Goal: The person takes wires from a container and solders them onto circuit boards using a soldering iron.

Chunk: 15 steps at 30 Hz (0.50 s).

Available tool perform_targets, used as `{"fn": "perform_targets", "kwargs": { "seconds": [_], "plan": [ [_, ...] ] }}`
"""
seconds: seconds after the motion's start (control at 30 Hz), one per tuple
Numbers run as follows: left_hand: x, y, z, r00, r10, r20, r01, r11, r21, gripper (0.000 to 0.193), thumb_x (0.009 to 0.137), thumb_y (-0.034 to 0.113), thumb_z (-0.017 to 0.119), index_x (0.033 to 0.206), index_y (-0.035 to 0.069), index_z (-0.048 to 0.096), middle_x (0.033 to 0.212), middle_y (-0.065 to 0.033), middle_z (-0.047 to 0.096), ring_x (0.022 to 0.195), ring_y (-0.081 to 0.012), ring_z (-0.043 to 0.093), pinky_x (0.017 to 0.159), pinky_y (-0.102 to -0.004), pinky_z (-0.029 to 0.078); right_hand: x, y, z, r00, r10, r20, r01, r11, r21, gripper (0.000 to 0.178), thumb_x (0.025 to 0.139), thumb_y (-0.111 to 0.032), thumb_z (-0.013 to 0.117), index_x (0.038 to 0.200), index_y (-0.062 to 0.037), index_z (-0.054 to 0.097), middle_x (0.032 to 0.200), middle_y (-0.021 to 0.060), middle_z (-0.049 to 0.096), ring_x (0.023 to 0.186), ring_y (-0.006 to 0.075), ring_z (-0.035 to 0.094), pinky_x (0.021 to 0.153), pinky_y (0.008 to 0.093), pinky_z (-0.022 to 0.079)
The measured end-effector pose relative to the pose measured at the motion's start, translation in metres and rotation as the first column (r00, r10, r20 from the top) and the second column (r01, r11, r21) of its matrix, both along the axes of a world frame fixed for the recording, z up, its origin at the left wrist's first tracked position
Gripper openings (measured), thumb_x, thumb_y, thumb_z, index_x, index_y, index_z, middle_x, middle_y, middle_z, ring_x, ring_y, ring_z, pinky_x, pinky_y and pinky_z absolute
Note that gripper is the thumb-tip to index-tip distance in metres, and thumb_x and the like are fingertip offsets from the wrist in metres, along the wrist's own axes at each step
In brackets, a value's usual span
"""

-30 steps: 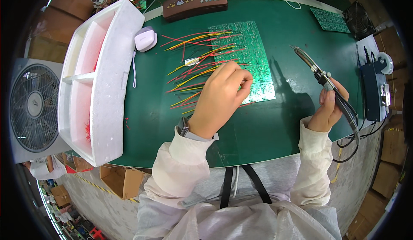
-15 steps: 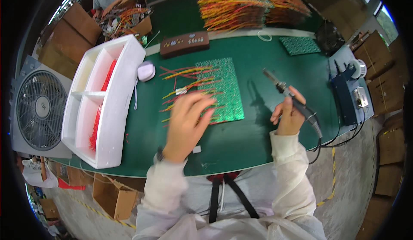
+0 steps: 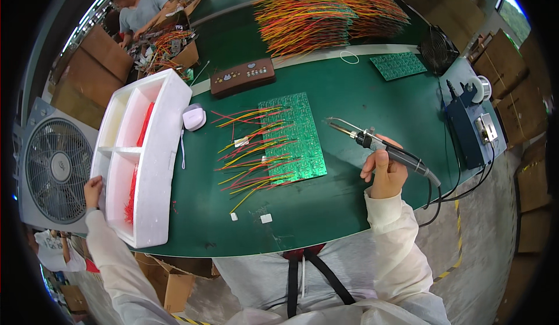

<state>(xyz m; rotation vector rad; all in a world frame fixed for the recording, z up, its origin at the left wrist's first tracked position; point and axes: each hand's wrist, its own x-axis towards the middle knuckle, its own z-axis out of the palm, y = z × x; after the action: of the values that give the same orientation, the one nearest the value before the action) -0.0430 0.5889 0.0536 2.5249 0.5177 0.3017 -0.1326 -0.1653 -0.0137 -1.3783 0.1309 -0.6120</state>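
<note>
My right hand (image 3: 388,175) is closed around a soldering iron (image 3: 402,157) with a thin curved tube along its tip, held above the table and pointing left. Left of the tip lies a green circuit board panel (image 3: 311,144), with red and yellow wires (image 3: 247,144) sticking out past its left side. My left hand (image 3: 93,192) is at the outer left side of a white foam box (image 3: 154,208), its fingers curled by the lower left compartment. What those fingers hold, if anything, is hidden. Red wires (image 3: 142,124) lie in the box's right-hand compartments.
A brown case (image 3: 243,80) and a lilac case (image 3: 194,117) lie behind. Bundled wires (image 3: 308,22) cover the far table; another green board (image 3: 399,66) lies far right. A blue soldering station (image 3: 466,130) stands right, a fan (image 3: 58,168) left. A co-worker (image 3: 142,11) sits far left.
My left hand has moved from over the wires on the board to the left side of the foam box. The soldering iron has swung to point further left. The view has shifted slightly.
</note>
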Motion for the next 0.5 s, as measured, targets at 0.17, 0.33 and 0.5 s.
{"fn": "perform_targets", "kwargs": {
  "seconds": [0.17, 0.33, 0.5],
  "plan": [
    [0.031, -0.073, -0.036, 0.975, -0.205, -0.083, 0.216, 0.964, 0.153, 0.016, 0.072, 0.002, 0.053, 0.084, -0.004, 0.061, 0.072, -0.0087, 0.061, 0.067, -0.0105, 0.055, 0.058, -0.0232, 0.043, -0.003, -0.005, -0.002, 0.992, -0.113, -0.064, 0.116, 0.992, 0.046, 0.028, 0.084, -0.024, 0.050, 0.096, 0.0010, 0.050, 0.056, 0.0021, 0.047, 0.045, 0.0066, 0.042, 0.040, 0.0175, 0.032],
    [0.019, -0.102, -0.023, 0.975, -0.200, -0.092, 0.208, 0.974, 0.087, 0.013, 0.068, -0.002, 0.053, 0.078, -0.004, 0.061, 0.064, -0.0083, 0.060, 0.057, -0.0103, 0.054, 0.052, -0.0232, 0.042, -0.002, -0.008, -0.008, 0.993, -0.112, -0.025, 0.112, 0.994, 0.008, 0.031, 0.083, -0.027, 0.050, 0.098, 0.0001, 0.052, 0.058, -0.0005, 0.044, 0.048, 0.0055, 0.039, 0.042, 0.0184, 0.030],
    [0.018, -0.083, -0.020, 0.986, -0.141, -0.094, 0.156, 0.969, 0.189, 0.011, 0.067, -0.004, 0.054, 0.075, -0.004, 0.060, 0.062, -0.0074, 0.060, 0.055, -0.0107, 0.055, 0.052, -0.0222, 0.043, 0.000, -0.008, 0.005, 0.991, -0.125, -0.057, 0.130, 0.987, 0.093, 0.035, 0.084, -0.029, 0.048, 0.104, -0.0002, 0.049, 0.059, -0.0015, 0.043, 0.049, 0.0046, 0.037, 0.044, 0.0175, 0.030]
  ]
}}
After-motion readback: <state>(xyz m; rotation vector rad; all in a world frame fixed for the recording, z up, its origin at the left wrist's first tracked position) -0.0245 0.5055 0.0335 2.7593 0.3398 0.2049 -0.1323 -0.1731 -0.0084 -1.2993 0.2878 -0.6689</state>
